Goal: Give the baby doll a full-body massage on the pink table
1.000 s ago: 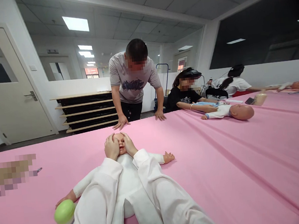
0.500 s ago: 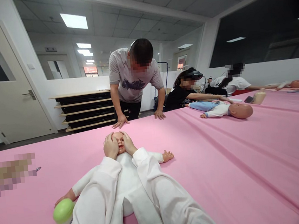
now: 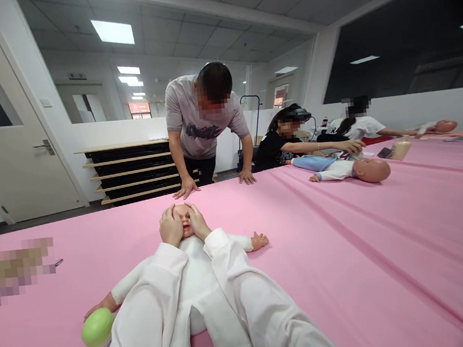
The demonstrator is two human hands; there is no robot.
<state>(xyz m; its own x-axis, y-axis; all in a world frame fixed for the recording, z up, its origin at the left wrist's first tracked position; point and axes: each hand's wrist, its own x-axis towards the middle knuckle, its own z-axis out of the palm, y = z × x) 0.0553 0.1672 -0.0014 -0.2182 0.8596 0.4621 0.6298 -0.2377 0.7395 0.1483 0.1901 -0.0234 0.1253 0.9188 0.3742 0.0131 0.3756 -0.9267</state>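
Observation:
A baby doll (image 3: pixel 195 286) in white clothes lies on its back in front of me, its head away from me and its arms spread. My left hand (image 3: pixel 171 226) is curved round one side of the doll's head, and my right hand (image 3: pixel 198 222) cups the other side. Between the two hands the doll's nose and mouth show; its cheeks are covered. Both of my white sleeves lie over its body and hide part of it. Beside the doll's arm on the left stands a bottle with a green cap (image 3: pixel 98 327), partly behind my sleeve.
A pink cloth (image 3: pixel 347 271) covers the table. Opposite me, a person (image 3: pixel 205 116) leans with both hands on its edge. Farther right, a co-worker (image 3: pixel 281 141) in a headset reaches over another doll (image 3: pixel 372 169), near a beige bottle (image 3: pixel 401 149). A blurred patch (image 3: pixel 11 265) lies left.
My hands stay on the doll's head with no clear movement. On the right, the co-worker's hand has lifted a little above the other doll. The view has shifted very slightly.

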